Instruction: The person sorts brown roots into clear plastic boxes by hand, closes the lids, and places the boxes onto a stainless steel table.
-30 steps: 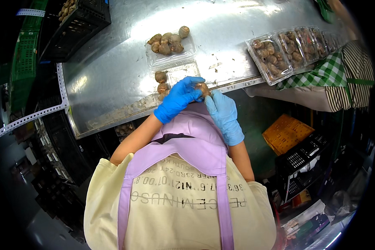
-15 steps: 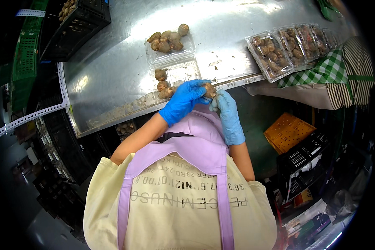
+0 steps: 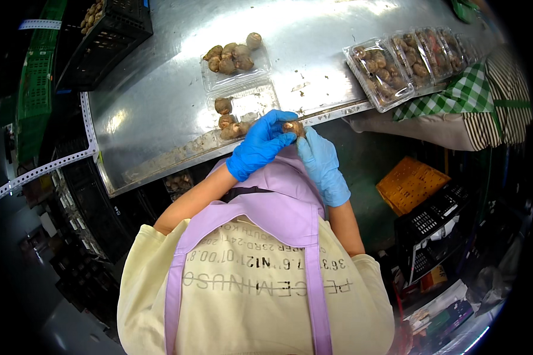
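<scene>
Between my two gloved hands, just past the table's near edge, is a small brown taro [image 3: 292, 128] with a pale patch on its top. My left hand [image 3: 259, 145], in a dark blue glove, is closed on its left side. The fingers of my right hand [image 3: 322, 161], in a lighter blue glove, press against its right side. Beyond them an opened clear plastic clamshell box [image 3: 258, 102] lies on the metal table. Several taros [image 3: 234, 58] are heaped in its far half. A few more taros [image 3: 223, 106] lie along the left and near side of its near half.
Filled clear clamshell boxes [image 3: 380, 74] stand in a row at the table's right, beside a person in a green checked apron [image 3: 465, 94]. A black crate [image 3: 109, 44] stands at the upper left. An orange crate [image 3: 413, 184] and a black crate [image 3: 435, 228] are low on the right.
The taro has turned in my hands and shifted slightly left, its pale patch now facing up. My right hand has changed its hold, with its fingers now straighter along the taro.
</scene>
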Tool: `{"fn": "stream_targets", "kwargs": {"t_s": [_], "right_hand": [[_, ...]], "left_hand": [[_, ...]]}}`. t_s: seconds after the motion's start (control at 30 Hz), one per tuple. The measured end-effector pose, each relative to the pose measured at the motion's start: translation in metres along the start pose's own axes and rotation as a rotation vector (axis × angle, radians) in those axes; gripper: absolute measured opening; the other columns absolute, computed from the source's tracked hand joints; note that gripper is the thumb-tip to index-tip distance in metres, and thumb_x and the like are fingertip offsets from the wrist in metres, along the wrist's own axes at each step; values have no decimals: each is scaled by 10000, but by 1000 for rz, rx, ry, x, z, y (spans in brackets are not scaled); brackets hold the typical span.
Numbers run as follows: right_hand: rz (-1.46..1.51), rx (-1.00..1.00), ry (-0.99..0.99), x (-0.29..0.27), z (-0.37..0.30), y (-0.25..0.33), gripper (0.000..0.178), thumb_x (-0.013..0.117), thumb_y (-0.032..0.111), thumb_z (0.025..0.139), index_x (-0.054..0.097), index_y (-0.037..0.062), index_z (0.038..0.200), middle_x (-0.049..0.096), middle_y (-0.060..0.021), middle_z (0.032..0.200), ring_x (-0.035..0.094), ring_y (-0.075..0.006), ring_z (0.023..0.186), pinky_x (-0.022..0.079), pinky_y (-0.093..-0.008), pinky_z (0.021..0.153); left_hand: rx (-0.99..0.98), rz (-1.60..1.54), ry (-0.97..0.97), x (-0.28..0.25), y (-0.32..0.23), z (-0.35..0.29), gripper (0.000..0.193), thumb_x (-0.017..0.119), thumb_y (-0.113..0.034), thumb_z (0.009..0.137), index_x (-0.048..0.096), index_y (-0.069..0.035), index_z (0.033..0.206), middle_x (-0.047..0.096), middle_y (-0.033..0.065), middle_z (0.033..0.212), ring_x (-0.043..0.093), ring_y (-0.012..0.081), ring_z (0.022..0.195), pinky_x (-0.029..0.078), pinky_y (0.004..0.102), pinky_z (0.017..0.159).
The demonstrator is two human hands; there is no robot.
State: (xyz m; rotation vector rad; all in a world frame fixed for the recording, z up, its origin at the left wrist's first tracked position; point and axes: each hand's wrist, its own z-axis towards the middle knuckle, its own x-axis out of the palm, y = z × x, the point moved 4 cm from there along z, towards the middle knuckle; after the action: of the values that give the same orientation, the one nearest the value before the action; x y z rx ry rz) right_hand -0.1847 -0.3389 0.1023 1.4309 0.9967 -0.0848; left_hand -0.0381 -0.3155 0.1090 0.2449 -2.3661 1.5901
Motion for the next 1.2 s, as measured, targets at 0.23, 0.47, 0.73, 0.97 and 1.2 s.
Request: {"fn": "stream_targets", "kwargs": {"t_s": [0.23,0.47,0.73,0.97,1.2], "right_hand": [[213,89,-42,5,-4,-5,383,402,262,908,505,29,1194,616,-152,756,583,-296,652,456,-413,648],[582,76,-3,16,-8,-15,400,377,299,948,486,13,1206,589,-66,709,548,-195,631,421,-329,701],[474,102,18,9,-6,-6,395,389,296,949,486,16,1209,617,-87,734,579,-251,656,439,-357,657],[219,95,5,18,-3,-17,374,397,251,946,481,2,1213,608,-106,736,583,-271,662,447,-386,592],[1155,154,154,20,-5,-6,385,400,257,970,436,-3,1252,472,-29,720,446,-102,620,400,-235,578]], "left_hand": [[91,62,-30,6,-3,-4,348,594,-27,860,498,-27,1194,563,73,1119,561,135,984,486,271,858],[-95,-154,-58,-1,0,1,327,574,-64,882,507,-29,1200,585,76,1089,569,140,973,497,273,828],[12,-52,-47,3,-5,-2,343,564,-3,873,496,-27,1208,584,69,1081,565,133,967,491,276,840],[-34,-88,-81,0,1,-1,307,570,-74,887,515,-16,1184,601,73,1059,583,144,955,506,293,823],[-161,-349,-18,-8,13,3,290,562,-194,906,559,-18,1137,626,73,1018,603,161,925,517,303,793]]}}
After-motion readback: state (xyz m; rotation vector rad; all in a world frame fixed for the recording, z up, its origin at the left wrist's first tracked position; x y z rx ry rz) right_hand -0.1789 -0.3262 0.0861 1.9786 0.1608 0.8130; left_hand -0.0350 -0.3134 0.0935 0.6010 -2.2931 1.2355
